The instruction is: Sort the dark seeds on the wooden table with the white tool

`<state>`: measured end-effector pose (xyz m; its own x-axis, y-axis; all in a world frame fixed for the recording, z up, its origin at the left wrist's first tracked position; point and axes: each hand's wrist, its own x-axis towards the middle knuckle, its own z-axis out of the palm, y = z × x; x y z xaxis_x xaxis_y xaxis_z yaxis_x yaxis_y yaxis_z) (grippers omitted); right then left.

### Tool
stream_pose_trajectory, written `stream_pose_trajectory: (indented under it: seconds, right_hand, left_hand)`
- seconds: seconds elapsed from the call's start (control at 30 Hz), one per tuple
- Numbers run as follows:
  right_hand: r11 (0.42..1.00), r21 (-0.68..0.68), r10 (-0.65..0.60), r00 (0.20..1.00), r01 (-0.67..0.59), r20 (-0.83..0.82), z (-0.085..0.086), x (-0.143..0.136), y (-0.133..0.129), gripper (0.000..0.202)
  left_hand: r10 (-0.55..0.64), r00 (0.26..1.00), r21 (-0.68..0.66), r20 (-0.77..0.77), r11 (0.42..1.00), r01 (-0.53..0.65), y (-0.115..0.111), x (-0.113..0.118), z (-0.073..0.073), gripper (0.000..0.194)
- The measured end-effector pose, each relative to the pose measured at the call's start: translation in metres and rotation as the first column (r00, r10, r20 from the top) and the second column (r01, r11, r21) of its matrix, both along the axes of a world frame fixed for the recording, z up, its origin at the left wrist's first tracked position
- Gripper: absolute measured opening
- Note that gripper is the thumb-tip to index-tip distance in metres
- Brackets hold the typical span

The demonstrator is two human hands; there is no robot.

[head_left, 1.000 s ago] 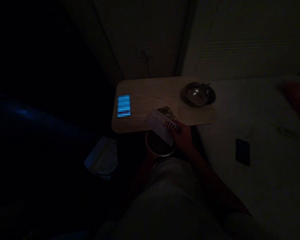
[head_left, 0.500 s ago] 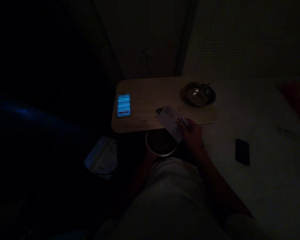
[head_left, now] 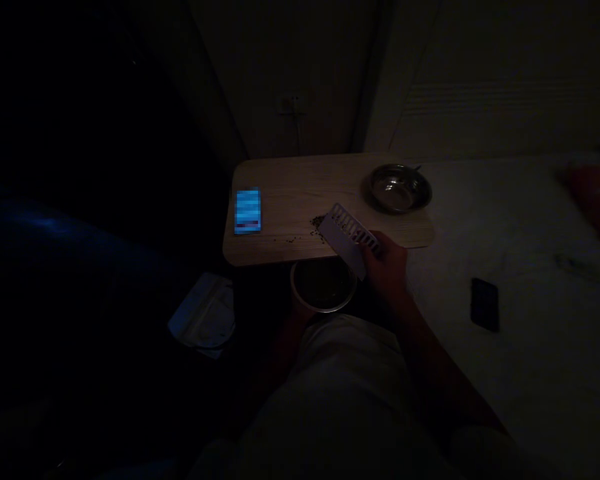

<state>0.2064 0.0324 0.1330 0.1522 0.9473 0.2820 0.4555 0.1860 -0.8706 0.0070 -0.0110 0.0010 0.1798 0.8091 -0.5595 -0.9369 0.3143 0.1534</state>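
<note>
The right hand (head_left: 387,263) has its grip closed on the lower right end of a pale slotted tool (head_left: 347,240), which lies over the near part of the table (head_left: 280,187), right of its middle. The tool's long axis runs diagonally: its far end points toward the table's far left, its held end toward the near right, with the slots on the far side. Its plain lower corner overhangs the table's near edge. Dark grains (head_left: 318,221) lie at its far end. Below the near edge, the left hand (head_left: 304,312) supports a deep bowl (head_left: 325,311), fingers mostly lost in shadow. A stretch of wood separates the grains from the lit screen (head_left: 247,211) near the table's left edge; a metal bowl (head_left: 400,189) bounds the far right.
</note>
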Motion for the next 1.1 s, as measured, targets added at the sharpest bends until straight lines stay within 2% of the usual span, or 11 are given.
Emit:
stream_pose_trajectory:
  seconds: [0.13,0.23,0.4,0.57,0.63,0.8,0.87,0.97,1.1]
  right_hand:
    - [1.0,-0.004,0.031,0.998,-0.031,0.051,0.004,-0.002,-0.002,0.037]
    - [0.998,0.0,0.064,0.996,-0.064,0.067,0.008,-0.007,-0.001,0.038]
    - [0.989,0.018,0.146,0.984,-0.149,0.103,0.011,-0.025,0.002,0.037]
    - [0.978,0.051,0.197,0.973,-0.204,0.122,0.01,-0.051,0.009,0.034]
    - [0.972,0.067,0.214,0.965,-0.226,0.151,0.008,-0.06,0.011,0.034]
    - [0.964,0.053,0.243,0.946,-0.26,0.215,0.0,-0.074,0.014,0.031]
    - [0.96,0.053,0.257,0.942,-0.274,0.216,-0.002,-0.076,0.013,0.032]
    - [0.956,0.041,0.276,0.936,-0.291,0.219,-0.002,-0.076,0.013,0.032]
    - [0.953,0.033,0.287,0.93,-0.302,0.229,0.0,-0.079,0.016,0.033]
  left_hand:
    - [0.021,0.999,-0.065,-0.033,0.998,-0.023,0.0,0.001,0.012,0.072]
    - [0.02,1.0,-0.074,-0.023,0.997,-0.021,0.001,0.001,0.013,0.074]
    - [0.072,0.997,-0.09,0.011,0.993,-0.071,0.001,-0.005,-0.002,0.07]
    - [0.039,0.999,0.039,-0.005,0.998,-0.039,-0.004,-0.016,-0.018,0.069]
    - [0.056,0.998,0.044,-0.001,0.997,-0.056,-0.004,-0.019,-0.015,0.069]
    - [0.178,0.982,-0.071,0.061,0.982,-0.174,-0.005,-0.023,0.013,0.079]
    - [0.2,0.978,-0.068,0.051,0.978,-0.197,-0.008,-0.026,0.019,0.076]
    - [0.21,0.978,-0.037,0.011,0.977,-0.21,-0.011,-0.03,0.015,0.075]
    - [0.225,0.973,-0.068,-0.048,0.971,-0.228,-0.011,-0.031,0.007,0.073]
